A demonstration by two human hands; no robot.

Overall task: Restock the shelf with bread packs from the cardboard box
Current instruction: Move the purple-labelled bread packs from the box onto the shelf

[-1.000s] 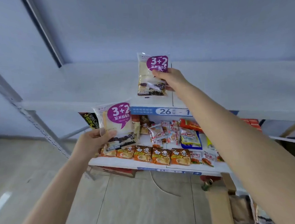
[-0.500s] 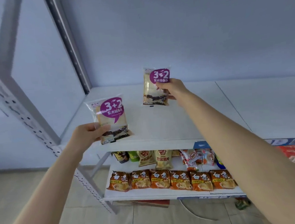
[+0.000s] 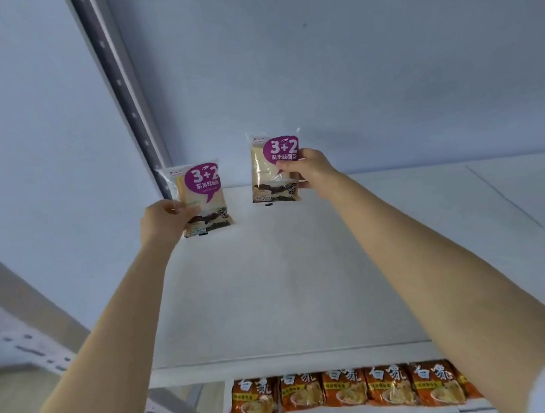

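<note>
Now each hand grips bread pack: left hand, right hand.

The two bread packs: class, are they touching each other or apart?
Apart. The head view shows a strip of wall and white shelf plainly between the left pack and the right pack.

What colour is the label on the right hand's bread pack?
The label is purple with white lettering; head view.
</note>
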